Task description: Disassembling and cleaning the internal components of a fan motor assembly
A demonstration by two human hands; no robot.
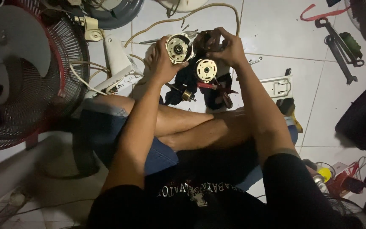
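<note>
Left hand: my left hand [162,59] is wrapped around the fan motor [178,48], fingers closed on its round casing, the open face turned up at me.
Right hand: my right hand [227,48] is curled shut over a dark part [208,39] just beside the motor; what it is exactly, I cannot tell from here.
Motor position: held up off the floor, above my crossed legs, between both hands, near the top middle of my view.
How it handles: I'd judge it heavy for its size and fully rigid, with a metal core and copper windings inside. The windings look delicate, so the grip belongs on the outer rim, not on the inside.
Slip risk: the casing looks smooth, so a full wrap seems safer than fingertips.
Second piece: a round white motor cover [206,70] sits just below my hands, resting on a dark cloth [187,82].
Small part: a brass-coloured piece [187,95] lies by the cloth, near my shin.
Floor, left: a red-rimmed fan guard [70,63] and a white fan housing [119,63] with loose wires.
Floor, right: a white plastic bracket [278,87]; well apart, dark wrenches [339,51] and a red strap [318,12] on the white tiles [272,29].
</note>
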